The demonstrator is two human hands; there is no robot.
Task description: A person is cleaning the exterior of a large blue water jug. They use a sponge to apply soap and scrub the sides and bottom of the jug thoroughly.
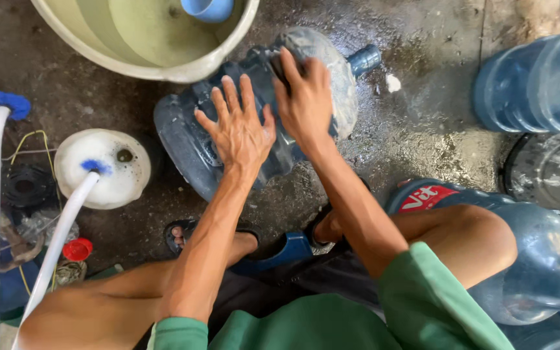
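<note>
Green sleeves lead up-frame to both hands: left hand [238, 133] flat, fingers spread, right hand [306, 97] pressing, on blue water jug [192, 146] lying sideways, neck pointing upper right.

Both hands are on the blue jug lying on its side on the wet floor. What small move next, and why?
Probably keep the left hand flat to steady the big blue jug and draw the right hand back along its wall toward the body. The right hand seems to press something dark near the suds-covered shoulder by the neck, while the nearer wall under the left hand shows little foam.
</note>
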